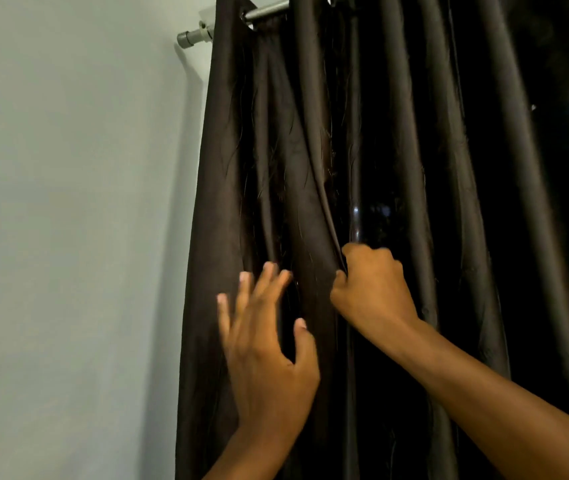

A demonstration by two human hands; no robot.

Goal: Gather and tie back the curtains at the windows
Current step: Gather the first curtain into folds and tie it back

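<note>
We see a dark brown curtain (311, 174) hanging in deep vertical folds from a metal rod (265, 10) at 12 o'clock, filling the view from centre to 3 o'clock. A pale wall (68, 202) takes up everything toward 9 o'clock.

Right hand (373, 289): near the centre, fingers curled tight, gripping the edge of one fold. The cloth runs up from this grip toward 12 o'clock, drawn taut and slanting. Just above the knuckles, a narrow gap between folds shows dark, glossy glass (357, 223) with small glints.

Left hand (269, 355): at about 7 o'clock from the right hand, fingers straight and spread, thumb out, holding nothing. Its fingertips lie over the folds just beside the gripped one; we cannot tell whether they touch the cloth. The fingers are slightly blurred.

Both forearms come in from 5 to 6 o'clock, bare. The curtain hangs on below both hands, out of the bottom of view.
</note>
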